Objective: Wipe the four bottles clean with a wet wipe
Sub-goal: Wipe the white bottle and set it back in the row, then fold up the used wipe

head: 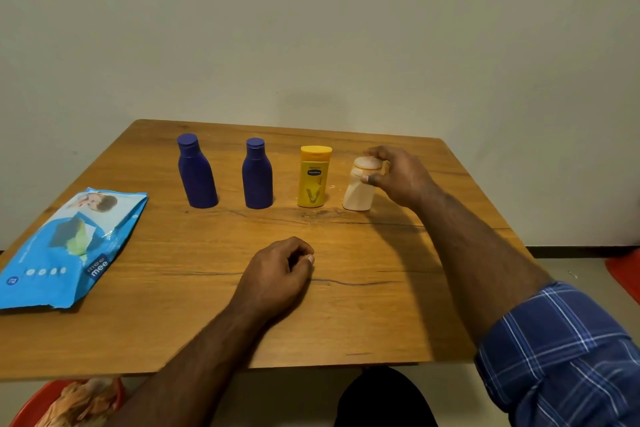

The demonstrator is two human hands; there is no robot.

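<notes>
Four bottles stand in a row across the far half of the wooden table (346, 315). From left to right they are a dark blue bottle (196, 177), a second dark blue bottle (257, 180), a yellow bottle (312, 180) and a white bottle (358, 192). My right hand (398, 177) grips the white bottle around its cap and neck, and the bottle leans slightly. My left hand (280, 274) rests on the table in front of the row, fingers curled, with nothing visible in it. A blue pack of wet wipes (65, 250) lies at the left edge.
A red basin (38, 406) with crumpled material sits below the table's near-left edge. A red object (625, 274) lies on the floor at the right. A plain wall stands close behind the table.
</notes>
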